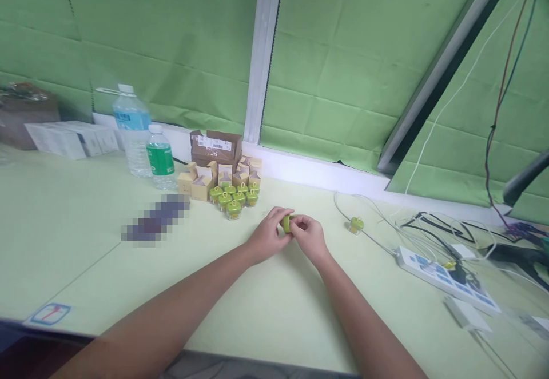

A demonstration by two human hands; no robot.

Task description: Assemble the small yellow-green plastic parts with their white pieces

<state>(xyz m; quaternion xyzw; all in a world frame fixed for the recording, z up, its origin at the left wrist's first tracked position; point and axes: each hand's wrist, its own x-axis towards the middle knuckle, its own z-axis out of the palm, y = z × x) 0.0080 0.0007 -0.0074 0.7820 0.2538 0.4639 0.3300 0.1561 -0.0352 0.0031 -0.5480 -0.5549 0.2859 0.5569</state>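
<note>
Small green lid (286, 224) gripped two-handed
Your left hand (270, 236) and right hand (310, 240) pinch it, partly hiding it; pixelation (156, 219) obscures some table (266, 316).

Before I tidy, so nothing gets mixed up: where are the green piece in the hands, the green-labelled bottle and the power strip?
Green piece (286, 224): head view, on its outer side.
Green-labelled bottle (160, 159): head view, on its label.
Power strip (446, 281): head view, mid-length on its top.
</note>
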